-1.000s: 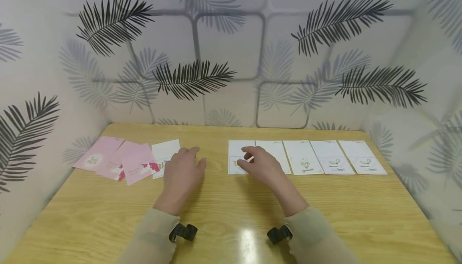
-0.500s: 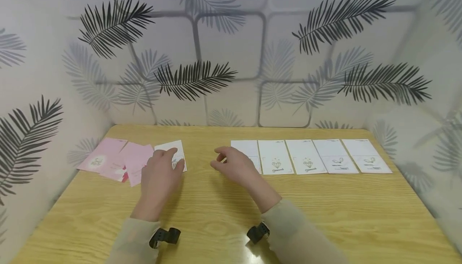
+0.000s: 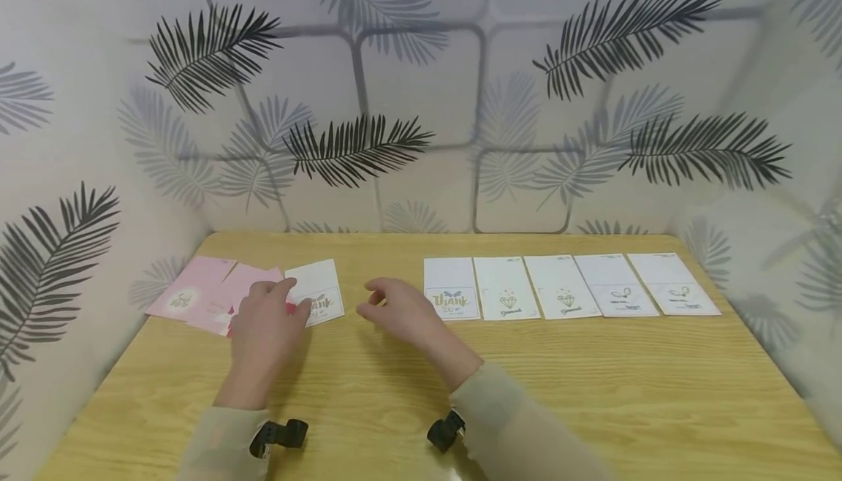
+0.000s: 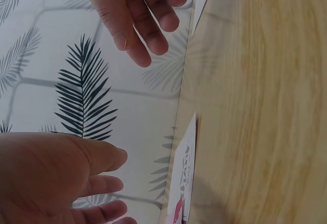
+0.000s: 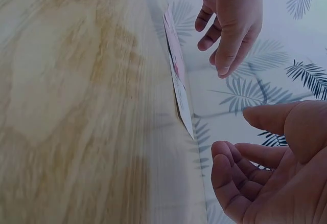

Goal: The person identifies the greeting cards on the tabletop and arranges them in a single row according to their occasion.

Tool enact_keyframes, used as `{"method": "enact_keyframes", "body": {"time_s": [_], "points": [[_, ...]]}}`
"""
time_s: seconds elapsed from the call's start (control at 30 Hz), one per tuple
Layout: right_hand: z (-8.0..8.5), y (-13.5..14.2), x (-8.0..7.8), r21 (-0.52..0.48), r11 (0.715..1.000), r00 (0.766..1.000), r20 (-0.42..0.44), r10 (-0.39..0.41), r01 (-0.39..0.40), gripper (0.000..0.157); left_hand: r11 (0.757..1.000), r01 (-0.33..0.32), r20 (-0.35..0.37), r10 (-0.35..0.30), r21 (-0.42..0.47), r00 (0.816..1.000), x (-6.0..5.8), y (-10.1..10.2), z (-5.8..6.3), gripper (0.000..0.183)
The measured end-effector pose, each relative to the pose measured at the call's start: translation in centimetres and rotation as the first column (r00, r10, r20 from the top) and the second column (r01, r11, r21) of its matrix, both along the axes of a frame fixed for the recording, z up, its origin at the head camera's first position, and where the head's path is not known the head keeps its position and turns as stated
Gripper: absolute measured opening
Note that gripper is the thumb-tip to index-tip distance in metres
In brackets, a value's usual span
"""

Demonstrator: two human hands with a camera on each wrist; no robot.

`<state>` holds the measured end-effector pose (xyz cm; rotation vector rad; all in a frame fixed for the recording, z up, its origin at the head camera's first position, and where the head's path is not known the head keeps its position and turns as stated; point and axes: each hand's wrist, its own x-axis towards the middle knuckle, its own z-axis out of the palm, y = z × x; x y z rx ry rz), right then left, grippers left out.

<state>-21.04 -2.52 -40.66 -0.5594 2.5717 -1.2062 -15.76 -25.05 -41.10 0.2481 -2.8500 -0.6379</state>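
Observation:
My left hand (image 3: 263, 331) hovers over the pink cards with its thumb and fingers apart and nothing between them. It hides part of the pink card with a red print (image 3: 229, 320) from the head view. Right of it lies a tilted white "Thank you" card (image 3: 312, 276), partly behind my left thumb. My right hand (image 3: 404, 313), fingers loosely bent and holding nothing, is above the table between that card and another white "Thank you" card (image 3: 449, 274). The left wrist view shows both hands clear of the tabletop (image 4: 265, 106).
To the right run two white cards with diamond prints (image 3: 505, 283) and two with heart prints (image 3: 615, 280), side by side. More pink cards (image 3: 197, 276) overlap at the far left. A leaf-patterned wall (image 3: 421, 86) borders the table's back and sides.
Both hands have moved left. My right hand has left the spot over the row's "Thank you" card, uncovering it; my left hand has moved from the tilted white card to the pink ones.

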Motion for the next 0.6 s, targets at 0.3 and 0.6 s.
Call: {"method": "enact_keyframes", "body": {"time_s": [0.3,0.6], "points": [[-0.8,-1.9,-0.3,0.017,1.0,1.0,0.024,-0.003,0.003,0.051,1.0,-0.014,0.05,0.015,-0.022,0.999,-0.2,-1.2,-1.0,0.053],[-1.1,-3.2,-0.6,0.055,0.998,1.0,0.017,-0.018,0.018,0.05,0.999,-0.019,0.094,0.021,-0.027,0.995,-0.5,-2.0,-1.5,0.053]]}}
